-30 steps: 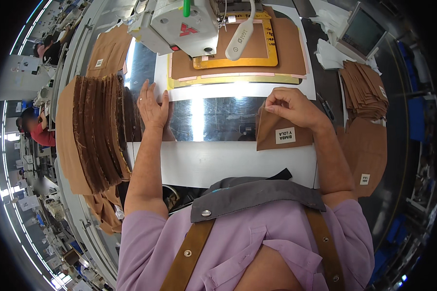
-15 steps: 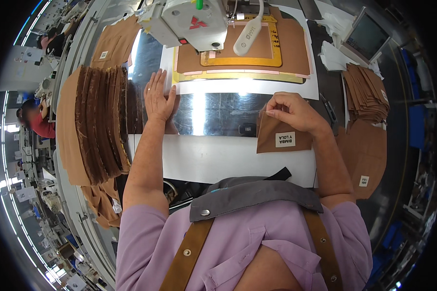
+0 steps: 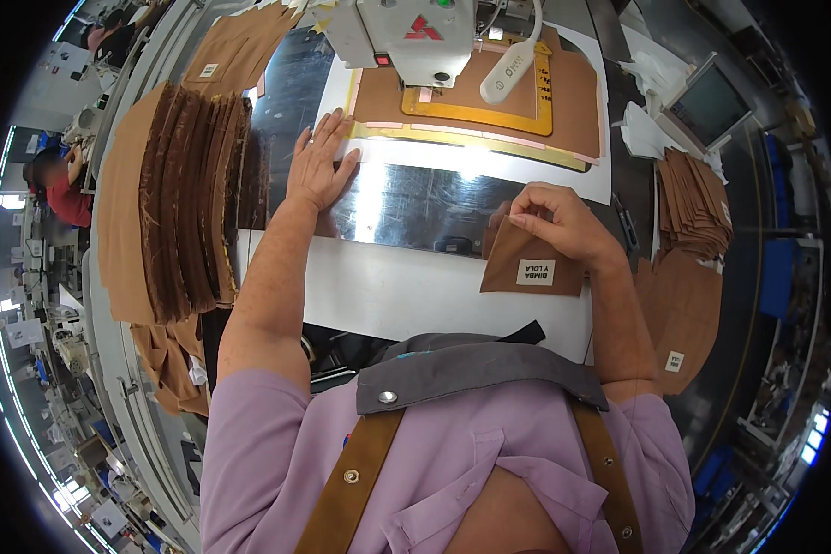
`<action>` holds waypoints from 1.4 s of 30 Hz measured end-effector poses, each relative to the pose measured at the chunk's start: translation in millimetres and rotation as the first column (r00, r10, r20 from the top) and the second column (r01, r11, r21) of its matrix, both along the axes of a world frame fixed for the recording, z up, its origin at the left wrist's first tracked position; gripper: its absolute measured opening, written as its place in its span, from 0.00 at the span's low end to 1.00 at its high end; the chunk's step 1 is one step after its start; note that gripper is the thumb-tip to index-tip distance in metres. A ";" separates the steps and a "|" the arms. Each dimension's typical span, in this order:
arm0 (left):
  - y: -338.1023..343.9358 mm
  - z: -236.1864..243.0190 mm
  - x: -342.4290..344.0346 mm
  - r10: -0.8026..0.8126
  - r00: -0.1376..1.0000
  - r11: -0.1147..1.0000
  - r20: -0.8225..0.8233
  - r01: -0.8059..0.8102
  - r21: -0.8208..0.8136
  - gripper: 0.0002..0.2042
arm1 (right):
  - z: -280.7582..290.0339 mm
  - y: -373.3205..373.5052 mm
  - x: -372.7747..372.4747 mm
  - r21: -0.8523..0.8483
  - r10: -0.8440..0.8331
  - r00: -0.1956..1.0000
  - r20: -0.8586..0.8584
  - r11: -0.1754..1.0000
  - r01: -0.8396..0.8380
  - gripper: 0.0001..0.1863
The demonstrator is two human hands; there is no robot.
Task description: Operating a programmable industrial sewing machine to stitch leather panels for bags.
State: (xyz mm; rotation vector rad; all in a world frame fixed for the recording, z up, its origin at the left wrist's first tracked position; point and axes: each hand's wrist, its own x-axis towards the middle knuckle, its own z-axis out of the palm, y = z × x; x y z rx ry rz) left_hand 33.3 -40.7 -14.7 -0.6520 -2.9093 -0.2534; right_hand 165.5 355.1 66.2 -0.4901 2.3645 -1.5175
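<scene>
1. Stacks of brown cut pieces [image 3: 180,198] stand fanned on edge at the far left, well apart from the pinch and just outside the left hand.
2. Left hand [image 3: 318,166] lies flat, palm down, fingers spread and pointing away from the person, holding nothing; it presses where the shiny metal plate [image 3: 406,208] meets the white table [image 3: 406,291].
3. Beyond that hand the white sewing machine head [image 3: 415,37] stands over a yellow frame [image 3: 475,106] clamped on a large brown panel [image 3: 572,92].
4. Right hand [image 3: 563,222] pinches the upper edge of a brown pocket-shaped piece [image 3: 526,268], thumb and fingers pressed together on it.
5. The piece hangs below the pinch toward the person, lying on the plate's near edge and the white table; its long axis runs roughly left to right, its white label facing up.
6. Compared with half a second ago, the view has tipped so the machine sits lower in the picture; the left hand remains flat, and the right keeps its pinch in much the same spot.
7. To the right of the grip lie a fanned stack of brown pieces [image 3: 697,198] and a small screen [image 3: 711,102].
8. The room is a workshop; another person in red [image 3: 60,185] sits at the far left.
</scene>
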 end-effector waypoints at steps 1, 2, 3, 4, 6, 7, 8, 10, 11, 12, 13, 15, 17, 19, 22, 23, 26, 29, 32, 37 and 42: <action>0.1 0.0 0.2 0.015 1.000 1.000 0.001 -0.015 -0.003 0.30 | 1.5 -0.6 0.5 0.001 0.002 1.000 0.000 1.000 -0.002 0.08; 1.0 0.2 -0.2 0.030 1.000 1.000 0.001 -0.030 -0.007 0.30 | 3.8 -0.3 1.3 0.017 0.004 0.999 0.035 1.000 -0.005 0.08; 1.3 0.4 0.0 0.030 1.000 1.000 0.000 -0.030 -0.006 0.30 | 5.3 0.1 1.9 0.032 0.006 0.997 0.071 0.999 -0.008 0.07; 1.0 0.2 0.5 0.039 0.999 0.999 -0.003 -0.039 -0.006 0.31 | 5.7 0.7 2.1 0.032 0.007 0.998 0.070 0.999 -0.009 0.07; -1.5 -1.4 -0.3 0.047 0.999 0.999 -0.008 -0.047 -0.008 0.31 | 5.9 0.9 1.7 0.055 0.011 0.998 0.067 0.998 -0.015 0.08; -3.1 -2.9 -1.0 0.058 0.998 0.998 -0.016 -0.058 0.015 0.31 | 5.8 1.4 0.2 0.053 0.013 0.998 0.067 0.998 -0.017 0.08; -3.1 -3.2 -1.4 0.067 0.998 0.997 -0.022 -0.066 0.038 0.32 | 4.8 2.6 -0.9 0.044 0.014 0.998 0.066 0.999 -0.017 0.07; -4.1 -4.1 -0.7 0.077 0.997 0.996 -0.028 -0.076 0.050 0.32 | 1.2 3.8 -4.3 0.033 0.017 0.998 0.066 0.999 -0.019 0.07; -4.0 -4.1 -0.2 0.085 0.996 0.994 -0.033 -0.083 0.064 0.32 | -2.3 4.1 -6.0 0.009 0.018 0.999 0.042 1.000 -0.019 0.08; -4.1 -3.8 -0.5 0.085 0.996 0.995 -0.030 -0.083 0.061 0.32 | -5.0 4.2 -7.9 -0.015 0.020 1.000 0.018 1.000 -0.020 0.08; -4.6 -3.4 -0.8 0.089 0.995 0.994 -0.041 -0.086 0.070 0.32 | -6.3 4.3 -10.3 -0.019 0.021 1.000 0.021 1.000 -0.020 0.08; -6.4 -3.6 -2.2 0.094 0.994 0.993 -0.053 -0.090 0.073 0.32 | -8.2 2.7 -16.9 -0.039 0.022 0.999 0.025 0.999 -0.021 0.08; -6.2 -4.8 -0.6 0.096 0.994 0.991 -0.052 -0.091 0.096 0.33 | -7.3 0.7 -20.4 -0.038 0.035 0.999 0.023 0.999 -0.035 0.08; -7.2 -3.6 -1.6 0.096 0.993 0.990 -0.064 -0.088 0.109 0.32 | -9.1 -0.9 -23.2 -0.035 0.045 0.999 0.022 0.998 -0.044 0.08; -7.3 -1.4 -1.3 0.064 0.994 0.989 -0.084 -0.052 0.142 0.30 | -13.4 -3.6 -24.1 -0.072 0.035 0.999 0.037 0.997 -0.033 0.08; -5.7 0.2 0.6 0.044 0.995 0.986 -0.093 -0.028 0.165 0.29 | -9.1 -5.0 -23.9 -0.046 0.045 0.998 0.045 0.998 -0.043 0.07; -1.9 7.2 10.1 -0.131 0.979 0.991 -0.158 0.134 0.007 0.27 | -8.2 -4.8 -28.4 -0.017 0.049 0.998 0.047 0.999 -0.048 0.05; 39.5 19.3 28.3 -0.223 0.973 0.953 -0.054 0.229 0.198 0.26 | -7.7 -1.5 -32.3 0.008 0.037 0.998 0.060 0.999 -0.037 0.07; 98.0 35.3 51.5 -0.437 0.775 0.476 0.456 -0.231 0.848 0.22 | -12.7 -3.0 -37.6 -0.008 0.036 0.999 0.037 0.999 -0.036 0.10; 137.8 53.9 60.4 -0.414 0.660 0.667 0.626 -0.248 0.703 0.18 | -14.2 -15.2 -55.2 -0.017 0.071 0.997 0.005 0.997 -0.071 0.11; 139.6 47.0 51.6 -0.383 0.654 0.627 0.652 -0.334 0.704 0.07 | -21.8 -19.0 -70.0 -0.015 0.042 0.998 -0.050 0.999 -0.043 0.12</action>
